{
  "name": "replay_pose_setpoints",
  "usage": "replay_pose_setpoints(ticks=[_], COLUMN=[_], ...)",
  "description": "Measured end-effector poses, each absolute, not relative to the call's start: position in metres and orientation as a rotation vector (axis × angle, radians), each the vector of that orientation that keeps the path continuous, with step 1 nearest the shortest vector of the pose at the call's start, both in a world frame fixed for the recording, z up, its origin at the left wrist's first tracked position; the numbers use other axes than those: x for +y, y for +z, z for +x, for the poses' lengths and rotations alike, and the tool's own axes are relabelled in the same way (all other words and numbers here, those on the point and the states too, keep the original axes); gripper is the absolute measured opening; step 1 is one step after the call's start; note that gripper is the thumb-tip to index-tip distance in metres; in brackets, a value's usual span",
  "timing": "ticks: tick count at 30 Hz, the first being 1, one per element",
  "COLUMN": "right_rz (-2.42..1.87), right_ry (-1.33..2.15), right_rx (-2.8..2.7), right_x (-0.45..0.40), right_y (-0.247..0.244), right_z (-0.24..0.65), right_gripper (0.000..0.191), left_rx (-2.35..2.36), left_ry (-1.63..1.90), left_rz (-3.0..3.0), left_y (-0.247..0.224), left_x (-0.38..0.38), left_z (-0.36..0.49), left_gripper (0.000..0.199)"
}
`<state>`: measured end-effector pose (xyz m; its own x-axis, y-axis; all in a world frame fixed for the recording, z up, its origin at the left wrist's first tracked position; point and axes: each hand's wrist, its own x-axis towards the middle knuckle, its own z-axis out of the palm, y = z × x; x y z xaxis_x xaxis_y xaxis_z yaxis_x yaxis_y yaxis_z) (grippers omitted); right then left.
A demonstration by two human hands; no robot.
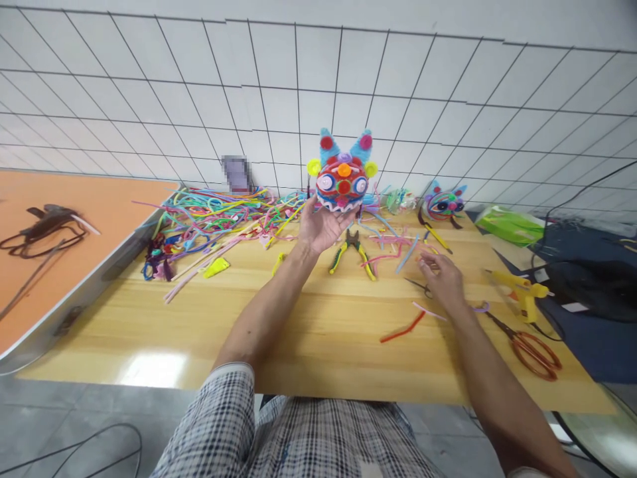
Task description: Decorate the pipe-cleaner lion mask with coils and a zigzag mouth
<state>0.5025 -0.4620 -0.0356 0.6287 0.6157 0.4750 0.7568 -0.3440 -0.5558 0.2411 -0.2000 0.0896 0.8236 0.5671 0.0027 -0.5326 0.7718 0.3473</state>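
Observation:
On my raised left hand, palm up, sits a fuzzy pipe-cleaner lion head. It is red, with blue ears, round white-and-blue eyes, yellow side discs and a white zigzag mouth. My fingers support it from below, partly hidden behind it. My right hand hovers low over the table's right side, its fingers loosely bent and apart with nothing visible in them. Small dark scissors lie just beside it. Closer to me are a bent red pipe cleaner and a thin lilac one.
A heap of coloured pipe cleaners spreads along the wall. Yellow-green pliers lie mid-table. A second animal head stands at the back right. Red-handled scissors and a yellow glue gun lie by the right edge.

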Motion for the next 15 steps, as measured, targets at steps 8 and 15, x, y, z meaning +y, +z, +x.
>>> replay_pose_setpoints(ticks=[8, 15], right_rz=[-2.012, -1.628], right_ry=[-0.241, 0.150], right_rx=[-1.113, -1.227], right_x=[-0.458, -0.428], right_y=[-0.018, 0.047], right_z=[0.484, 0.405], right_gripper=[0.038, 0.038], left_rx=[0.088, 0.085], left_ry=[0.562, 0.549], left_rz=[0.352, 0.412], left_y=[0.092, 0.092], left_x=[-0.210, -0.213], left_z=[0.242, 0.242], left_gripper=[0.054, 0.053])
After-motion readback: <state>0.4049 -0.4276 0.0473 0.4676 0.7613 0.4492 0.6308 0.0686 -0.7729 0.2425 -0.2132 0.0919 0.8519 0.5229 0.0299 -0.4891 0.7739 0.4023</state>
